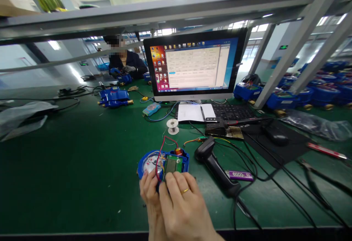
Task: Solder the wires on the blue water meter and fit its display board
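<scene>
because both hands meet at 6 o'clock by the bench's near edge, the blue meter housing [163, 164] sits steadied: the left hand [150, 193] cups its side, the right hand [183, 204] pinches its green circuit board [172, 164], red wire [159, 156] looping clear. a barcode scanner [216, 165] lies just beside at 3 o'clock; bare green mat [71, 167] opens toward 9 o'clock.

- A long workbench [68, 167] with a green mat filled the lower part of the view.
- A grey metal frame [170, 11] with slanted struts stood over the bench.
- Ceiling lamps [54, 44] gave cold white light.
- Bright daylight came from the windows [254, 26] far behind the frame.
- The far walls were pale.
</scene>
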The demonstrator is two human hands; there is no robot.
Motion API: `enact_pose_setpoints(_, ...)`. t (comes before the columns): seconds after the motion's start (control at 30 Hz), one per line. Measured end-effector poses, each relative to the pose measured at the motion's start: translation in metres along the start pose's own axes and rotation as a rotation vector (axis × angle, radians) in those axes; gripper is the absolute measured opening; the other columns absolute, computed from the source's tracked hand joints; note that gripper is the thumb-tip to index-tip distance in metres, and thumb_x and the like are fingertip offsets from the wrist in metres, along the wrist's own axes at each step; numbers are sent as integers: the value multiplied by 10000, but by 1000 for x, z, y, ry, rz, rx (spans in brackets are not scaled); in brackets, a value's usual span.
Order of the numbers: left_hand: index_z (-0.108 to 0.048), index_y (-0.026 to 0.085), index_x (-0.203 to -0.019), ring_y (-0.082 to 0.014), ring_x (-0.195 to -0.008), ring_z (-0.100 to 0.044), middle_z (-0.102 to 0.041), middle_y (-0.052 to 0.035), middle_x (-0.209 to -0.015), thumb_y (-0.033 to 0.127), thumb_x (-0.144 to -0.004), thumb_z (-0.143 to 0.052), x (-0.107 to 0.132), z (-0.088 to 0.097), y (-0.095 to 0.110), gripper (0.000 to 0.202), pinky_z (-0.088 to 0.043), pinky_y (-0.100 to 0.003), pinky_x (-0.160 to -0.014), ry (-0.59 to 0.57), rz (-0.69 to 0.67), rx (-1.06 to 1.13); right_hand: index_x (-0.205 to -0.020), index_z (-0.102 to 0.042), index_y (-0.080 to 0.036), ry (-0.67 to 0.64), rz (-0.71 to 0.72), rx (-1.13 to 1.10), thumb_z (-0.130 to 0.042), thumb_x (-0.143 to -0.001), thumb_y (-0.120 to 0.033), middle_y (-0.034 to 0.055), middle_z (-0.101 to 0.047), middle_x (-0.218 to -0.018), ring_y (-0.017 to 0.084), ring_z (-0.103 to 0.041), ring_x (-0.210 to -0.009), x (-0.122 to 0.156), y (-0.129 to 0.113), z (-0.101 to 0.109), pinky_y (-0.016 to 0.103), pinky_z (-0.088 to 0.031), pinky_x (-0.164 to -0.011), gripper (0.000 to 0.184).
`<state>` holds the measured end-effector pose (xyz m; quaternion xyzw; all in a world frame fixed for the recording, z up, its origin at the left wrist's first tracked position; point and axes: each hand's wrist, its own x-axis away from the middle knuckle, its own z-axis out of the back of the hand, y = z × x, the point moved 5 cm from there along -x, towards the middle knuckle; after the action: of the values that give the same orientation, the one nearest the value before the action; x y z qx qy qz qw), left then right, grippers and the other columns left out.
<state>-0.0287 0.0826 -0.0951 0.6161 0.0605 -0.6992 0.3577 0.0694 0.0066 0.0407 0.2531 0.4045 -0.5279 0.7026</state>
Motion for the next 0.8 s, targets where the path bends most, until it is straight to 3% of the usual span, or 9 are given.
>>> enact_pose_setpoints(0.1, -426, 190, -1162, -235, -1057, -479, -538, -99, -1026, 205, -782, -524, -13, 6, 23, 393, -403, -446, -907, 44, -143, -97, -875, -566, -161, 2, -132, -94, -483, -798, -149, 104, -540, -1050, 221, -485, -995, 0, 24, 12, 398, -429, -856, 114)
enact_pose_setpoints(0.13, -399, 148, -1206, -266, -1100, -453, -530, -125, -1057, 262, -754, -556, -18, 7, 33, 492, -396, -464, -914, 23, -160, -143, -900, -543, -155, -32, -197, -155, -569, -735, -164, 118, -515, -1104, 238, -469, -1044, 2, 35, 13, 415, -423, -882, 167)
enact_pose_setpoints(0.2, -335, 80, -1259, -326, -1166, -386, -471, -177, -1135, 336, -681, -602, -28, 7, 47, 686, -370, -511, -933, -71, -71, -177, -988, -489, -152, -134, -281, -308, -681, -592, -178, 137, -479, -1179, 257, -440, -1114, 5, 54, 9, 429, -421, -913, 441)
enact_pose_setpoints(0.3, -313, 83, -1276, -334, -1178, -372, -453, -177, -1135, 285, -674, -590, -36, 11, 61, 693, -362, -517, -944, -78, 17, -127, -1090, -418, -166, -201, -283, -451, -683, -542, -197, 96, -545, -1094, 223, -506, -1052, 11, 65, -5, 456, -377, -971, 610)
enact_pose_setpoints(0.43, -255, 111, -1319, -344, -1201, -347, -430, -176, -1171, 281, -673, -619, -36, 12, 62, 760, -344, -547, -965, -134, 125, -98, -1173, -374, -112, -172, -355, -401, -667, -550, -308, 115, -571, -1037, 238, -559, -964, 17, 66, -17, 538, -302, -1006, 715)
enact_pose_setpoints(0.57, -223, 128, -1334, -337, -1239, -309, -368, -188, -1246, 322, -692, -641, -35, 13, 62, 790, -314, -559, -1001, -221, 233, -62, -1185, -407, -89, -302, -378, -338, -693, -549, -318, 165, -529, -1142, 297, -452, -1134, 22, 65, -19, 572, -244, -1029, 733)
enact_pose_setpoints(0.67, -197, 150, -1345, -349, -1256, -281, -320, -193, -1294, 449, -658, -684, -36, 16, 58, 894, -281, -588, -1012, -274, 280, -26, -1186, -426, -95, -333, -450, -287, -754, -525, -383, 194, -391, -1291, 335, -319, -1237, 31, 80, -8, 561, -313, -1003, 792)
enact_pose_setpoints(0.73, -174, 161, -1353, -360, -1258, -273, -317, -191, -1298, 546, -572, -720, -36, 19, 50, 1028, -265, -607, -1013, -327, 276, 1, -1252, -373, -94, -338, -530, -249, -759, -551, -393, 194, -348, -1321, 319, -346, -1222, 43, 97, 1, 528, -375, -976, 854)
enact_pose_setpoints(0.8, -155, 159, -1361, -362, -1253, -280, -344, -188, -1274, 584, -524, -723, -36, 21, 42, 1097, -266, -613, -1010, -370, 191, -10, -1248, -399, -115, -379, -570, -214, -748, -588, -337, 167, -404, -1281, 296, -403, -1184, 59, 112, 8, 503, -411, -956, 779)
